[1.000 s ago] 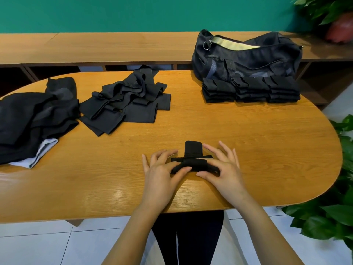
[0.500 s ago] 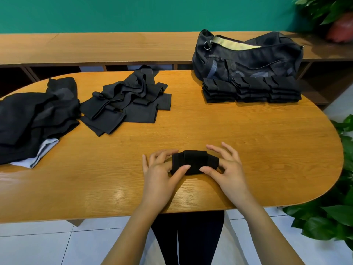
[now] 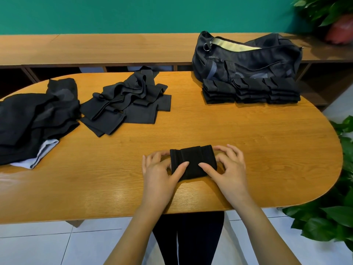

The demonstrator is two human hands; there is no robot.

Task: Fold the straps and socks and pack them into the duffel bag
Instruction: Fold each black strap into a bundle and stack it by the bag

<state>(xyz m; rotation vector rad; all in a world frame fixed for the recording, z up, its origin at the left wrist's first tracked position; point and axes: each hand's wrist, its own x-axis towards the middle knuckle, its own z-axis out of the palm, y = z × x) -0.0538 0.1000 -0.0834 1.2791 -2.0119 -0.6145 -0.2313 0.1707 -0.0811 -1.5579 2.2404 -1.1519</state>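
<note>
A folded black strap (image 3: 193, 161) lies on the wooden table (image 3: 267, 150) near its front edge. My left hand (image 3: 160, 171) grips its left side, thumb on top and fingers curled behind it. My right hand (image 3: 229, 167) grips its right side in the same way. A loose pile of unfolded black straps (image 3: 126, 104) lies at the back left. Three stacks of folded black pieces (image 3: 250, 90) stand at the back right, in front of the dark duffel bag (image 3: 248, 60), whose zip is open.
A heap of dark clothing (image 3: 32, 119) with a pale lining covers the table's far left. A wooden bench (image 3: 95, 48) runs behind the table. Green plants (image 3: 334, 213) stand at the right, beside the table's rounded end.
The strap went from a narrow roll with a flap sticking up to a flat, wider folded packet. Both hands shifted to hold its two sides.
</note>
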